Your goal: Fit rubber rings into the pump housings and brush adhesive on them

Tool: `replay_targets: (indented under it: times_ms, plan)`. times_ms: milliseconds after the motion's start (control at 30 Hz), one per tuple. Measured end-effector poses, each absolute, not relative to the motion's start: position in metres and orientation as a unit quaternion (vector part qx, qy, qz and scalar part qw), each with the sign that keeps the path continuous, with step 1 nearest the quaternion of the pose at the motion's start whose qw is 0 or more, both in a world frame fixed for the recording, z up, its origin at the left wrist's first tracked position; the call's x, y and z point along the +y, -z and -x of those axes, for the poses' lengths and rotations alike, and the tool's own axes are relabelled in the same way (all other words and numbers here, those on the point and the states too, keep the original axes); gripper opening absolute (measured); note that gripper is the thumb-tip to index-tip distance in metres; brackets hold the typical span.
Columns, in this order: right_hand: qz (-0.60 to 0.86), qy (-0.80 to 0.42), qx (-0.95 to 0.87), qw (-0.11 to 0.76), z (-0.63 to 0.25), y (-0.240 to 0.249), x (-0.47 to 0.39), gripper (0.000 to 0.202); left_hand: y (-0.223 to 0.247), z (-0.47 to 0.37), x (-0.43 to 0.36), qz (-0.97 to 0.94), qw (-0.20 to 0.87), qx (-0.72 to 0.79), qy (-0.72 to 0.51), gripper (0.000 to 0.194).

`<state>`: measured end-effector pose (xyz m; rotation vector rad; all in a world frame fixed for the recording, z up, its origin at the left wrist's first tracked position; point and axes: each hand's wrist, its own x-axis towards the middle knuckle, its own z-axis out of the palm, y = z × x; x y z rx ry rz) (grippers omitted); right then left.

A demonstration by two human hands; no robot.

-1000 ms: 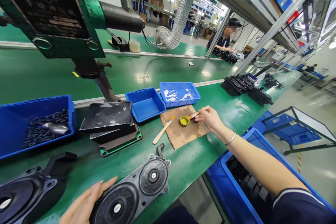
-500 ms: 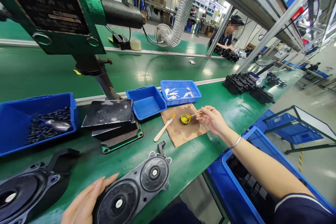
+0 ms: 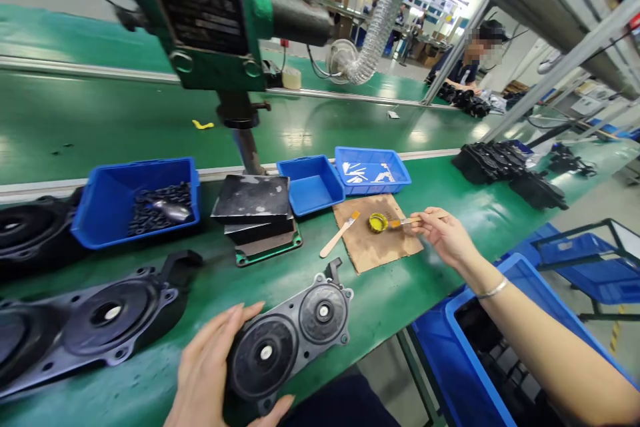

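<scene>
My right hand [image 3: 443,233] pinches the handle of a small brush [image 3: 403,221], its bristles just right of a round tin of yellow grease [image 3: 377,222]. The tin stands on a brown cardboard sheet [image 3: 383,250]. A second brush with a wooden handle [image 3: 337,237] lies across the sheet's left edge. My left hand [image 3: 215,360] grips the left end of a black and grey housing [image 3: 295,333], fingers behind it and thumb at its near edge. This housing has two round parts with white centres.
Behind the sheet sit a blue tray of white sticks [image 3: 373,170] and a blue bin [image 3: 313,187]. Black blocks [image 3: 255,203], a bin of dark parts [image 3: 140,207] and a green press [image 3: 215,20] stand left. More housings [image 3: 95,320] lie far left. A blue crate [image 3: 465,313] is below my right arm.
The view has swung left, so things appear further right. The brush has moved from over the tin to its right side. My left thumb now shows at the housing's near edge.
</scene>
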<state>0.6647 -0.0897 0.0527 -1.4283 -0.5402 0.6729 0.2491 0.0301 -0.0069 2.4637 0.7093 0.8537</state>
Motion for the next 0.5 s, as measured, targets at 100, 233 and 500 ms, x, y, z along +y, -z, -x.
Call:
replay_targets:
  times_ms: [100,233,500]
  plan:
    - [0.626,-0.283,-0.277,0.672,-0.646,-0.071,-0.087,0.029,0.003,-0.248,0.026,-0.884,0.235,0.263,-0.306,0.089]
    - [0.608,-0.276,-0.436,0.603,-0.595,-0.095,-0.074,0.018,0.000,-0.249,0.020,-0.869,0.266,0.287,-0.302,0.084]
    - [0.473,-0.304,-0.725,0.397,-0.543,-0.110,-0.039,0.009,-0.002,-0.246,0.018,-0.863,0.292,0.292,-0.291,0.084]
